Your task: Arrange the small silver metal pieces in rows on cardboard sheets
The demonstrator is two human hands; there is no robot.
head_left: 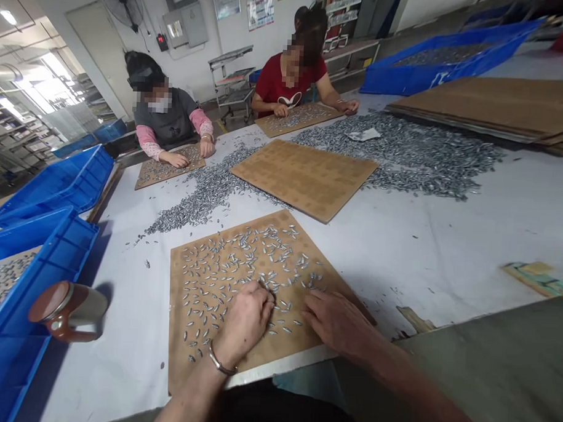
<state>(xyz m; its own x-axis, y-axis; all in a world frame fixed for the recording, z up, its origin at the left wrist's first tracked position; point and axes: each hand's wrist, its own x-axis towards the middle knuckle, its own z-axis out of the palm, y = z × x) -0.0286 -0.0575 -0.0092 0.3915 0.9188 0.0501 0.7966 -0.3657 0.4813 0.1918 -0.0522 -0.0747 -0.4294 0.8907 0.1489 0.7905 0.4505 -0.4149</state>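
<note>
A brown board lies at the table's near edge, with many small silvery, spindle-shaped metal pieces spread over it. My left hand, with a bracelet at the wrist, rests on the board's middle. Its fingers are curled and closed over the pieces; whatever they hold is hidden. On the board's right side lies my right hand, palm down, fingers stretched toward the left hand and slightly bent. I see nothing held in it. A few loose pieces lie between the two hands.
A bare brown board lies beyond mine, beside a large heap of metal pieces. Two people work at boards across the table. Left stand blue crates and a mug; right, stacked boards and another blue crate.
</note>
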